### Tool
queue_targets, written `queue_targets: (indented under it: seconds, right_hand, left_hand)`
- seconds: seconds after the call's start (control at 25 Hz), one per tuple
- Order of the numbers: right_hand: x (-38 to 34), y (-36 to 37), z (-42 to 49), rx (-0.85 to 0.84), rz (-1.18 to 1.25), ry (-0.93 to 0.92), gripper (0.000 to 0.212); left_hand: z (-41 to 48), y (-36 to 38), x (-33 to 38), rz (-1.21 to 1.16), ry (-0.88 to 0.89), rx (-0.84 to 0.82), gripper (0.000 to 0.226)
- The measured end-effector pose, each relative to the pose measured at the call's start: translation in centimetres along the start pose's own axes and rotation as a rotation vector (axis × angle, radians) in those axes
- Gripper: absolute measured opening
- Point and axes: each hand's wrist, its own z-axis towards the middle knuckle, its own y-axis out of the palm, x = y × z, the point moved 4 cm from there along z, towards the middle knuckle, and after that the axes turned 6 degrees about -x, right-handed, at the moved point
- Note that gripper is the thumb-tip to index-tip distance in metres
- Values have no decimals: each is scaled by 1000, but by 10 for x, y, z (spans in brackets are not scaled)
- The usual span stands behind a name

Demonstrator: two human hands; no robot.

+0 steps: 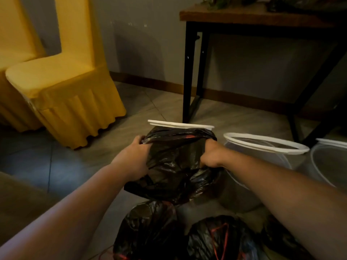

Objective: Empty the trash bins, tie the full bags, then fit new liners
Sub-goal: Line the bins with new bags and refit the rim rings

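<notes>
A black bag (174, 166) is gripped at both sides, left hand (134, 160) and right hand (210, 156) closed tight on the plastic, right over the white-rimmed bin (180, 125). No writing can be made out anywhere. Two empty bins (266, 146) are parked just right, tied bags (148, 231) near the feet. Open tile is left toward the yellow chair (71, 87); a table (262, 15) stands behind.

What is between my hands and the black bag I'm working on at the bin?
Nothing visible. Both the left hand and the right hand already grip the black bag at its sides, in front of the white-rimmed bin.
</notes>
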Motion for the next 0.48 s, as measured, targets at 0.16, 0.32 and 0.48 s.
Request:
queue_targets:
  seconds: [0.16, 0.32, 0.48]
  right_hand:
    - [6, 9, 46, 102, 263, -8, 47]
    - [7, 9, 78, 202, 333, -24, 50]
    - [9, 20, 96, 304, 247, -78, 66]
  left_hand:
    - [38, 3, -9, -3, 86, 57, 61]
    - [65, 21, -14, -76, 20, 175, 84]
    - [95, 49, -15, -159, -62, 28, 93]
